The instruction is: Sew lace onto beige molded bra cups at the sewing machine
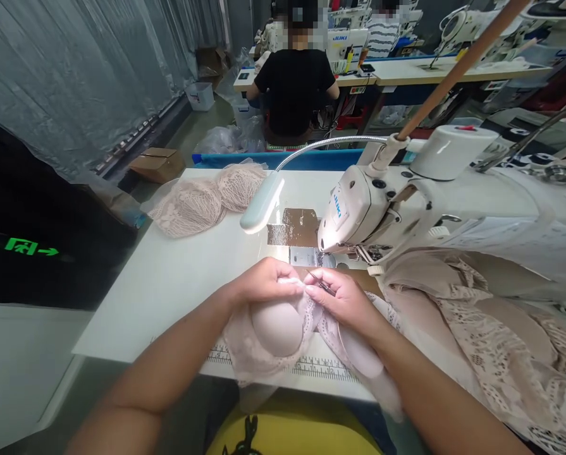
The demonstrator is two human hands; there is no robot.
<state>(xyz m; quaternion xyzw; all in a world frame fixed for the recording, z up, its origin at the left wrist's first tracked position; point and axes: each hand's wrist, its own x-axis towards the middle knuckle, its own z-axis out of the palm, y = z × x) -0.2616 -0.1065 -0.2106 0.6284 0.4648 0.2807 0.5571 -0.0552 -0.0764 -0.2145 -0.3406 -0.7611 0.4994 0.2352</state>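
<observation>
A pale pink lace bra (277, 328) hangs from my two hands at the front of the sewing table, its moulded cups facing up. My left hand (268, 281) pinches the lace near the middle of the bra. Close beside it, my right hand (337, 292) is closed on a small pair of dark metal thread snips (321, 282), the tip pointing left, with fingertips at the same bit of lace. Just beyond the hands stands the head of a white sewing machine (351, 208); its needle area is partly hidden.
Another lace bra (192, 205) lies at the table's far left. A lamp (262, 203) on a bendable neck reaches over the table (169, 284). More lace garments (482, 316) are heaped at the right. Ahead, a person in a black shirt (296, 88) sits at another machine.
</observation>
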